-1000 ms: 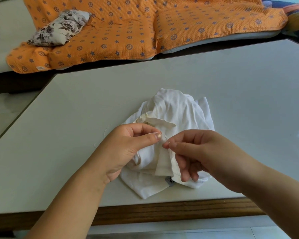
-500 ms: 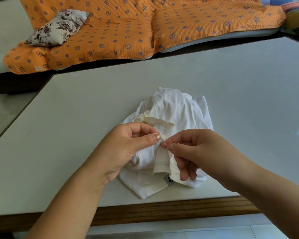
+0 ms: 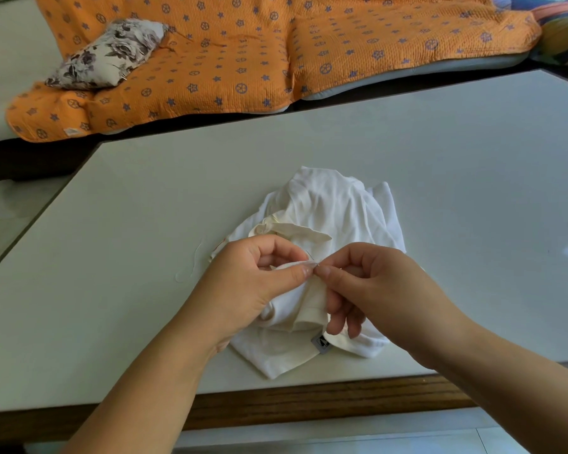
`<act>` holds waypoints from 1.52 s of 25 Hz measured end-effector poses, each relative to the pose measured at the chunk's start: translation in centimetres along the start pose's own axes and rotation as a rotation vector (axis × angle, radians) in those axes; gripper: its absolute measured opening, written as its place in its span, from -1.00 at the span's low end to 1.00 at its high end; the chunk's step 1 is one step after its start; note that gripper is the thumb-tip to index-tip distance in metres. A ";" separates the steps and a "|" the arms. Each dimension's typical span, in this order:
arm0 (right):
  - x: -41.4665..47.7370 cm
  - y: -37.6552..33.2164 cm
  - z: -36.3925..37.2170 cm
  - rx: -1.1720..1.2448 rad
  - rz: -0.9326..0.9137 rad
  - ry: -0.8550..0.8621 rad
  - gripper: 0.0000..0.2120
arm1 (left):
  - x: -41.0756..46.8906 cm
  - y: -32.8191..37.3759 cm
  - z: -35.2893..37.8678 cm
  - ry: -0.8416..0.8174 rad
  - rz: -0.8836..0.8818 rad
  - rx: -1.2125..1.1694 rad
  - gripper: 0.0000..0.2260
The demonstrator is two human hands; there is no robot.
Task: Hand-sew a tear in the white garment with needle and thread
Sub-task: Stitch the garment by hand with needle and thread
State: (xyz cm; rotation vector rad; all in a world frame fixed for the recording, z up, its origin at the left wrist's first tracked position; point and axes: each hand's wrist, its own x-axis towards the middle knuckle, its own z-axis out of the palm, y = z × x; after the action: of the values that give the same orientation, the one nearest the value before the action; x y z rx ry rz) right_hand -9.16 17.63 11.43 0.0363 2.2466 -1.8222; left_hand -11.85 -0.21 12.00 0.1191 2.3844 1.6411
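Head view, near to far. Just beyond the wooden front rim of the counter (image 3: 309,401), both forearms reach in from six o'clock.

The left hand (image 3: 253,276) has its fingers curled, and its thumb and forefinger pinch a raised fold of the white garment (image 3: 328,208). The right hand (image 3: 374,290) pinches the needle (image 3: 313,259) between thumb and forefinger. Its other fingers hang loosely curled over the cloth.

Compared with a second ago, the right fingertips have closed the small gap and now touch the left thumb tip. The needle shows as a thin dark line at the fold. This suggests a stitch is being entered; whether the point has pierced the cloth cannot be told.

The garment lies crumpled on the counter, partly under both hands, with most of it at twelve o'clock from them. Its grey label (image 3: 322,344) is at six o'clock, below the right fingers. A loose thread (image 3: 194,263) trails on the counter at nine o'clock from the left hand.

Far field: an orange patterned quilt (image 3: 243,60) with a floral cushion (image 3: 109,54) at its ten o'clock.
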 end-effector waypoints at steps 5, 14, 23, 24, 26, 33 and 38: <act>-0.2 -0.2 0.2 0.101 0.033 0.003 -0.87 | 0.0 -0.3 0.5 0.012 0.073 0.145 -0.84; 0.2 -0.8 -0.4 0.077 0.112 0.016 -0.88 | 0.0 -0.3 1.1 -0.051 0.087 0.269 -0.85; 2.5 -1.5 -4.1 0.664 0.051 0.111 -0.91 | 0.1 -0.4 0.3 -0.134 -0.056 0.036 -0.90; 2.6 -1.6 -4.3 0.719 0.034 0.115 -0.91 | 0.1 -0.3 0.2 -0.140 -0.072 0.022 -0.91; 2.9 -1.5 -4.5 0.783 -0.013 0.151 -0.88 | 0.1 -0.1 0.0 -0.148 -0.097 0.000 -0.92; 3.3 -1.1 -4.8 0.736 -0.136 0.316 -0.88 | 0.1 -0.1 -0.2 -0.155 -0.110 -0.010 -0.92; 2.5 -1.4 -4.1 0.541 -0.079 0.275 -0.91 | 0.0 0.0 -0.3 -0.149 -0.108 0.003 -0.92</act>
State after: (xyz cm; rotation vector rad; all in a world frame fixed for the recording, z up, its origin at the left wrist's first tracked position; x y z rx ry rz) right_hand -12.58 20.90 13.02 0.3161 1.8564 -2.5487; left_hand -11.88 -0.43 12.14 0.1072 2.2416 1.5244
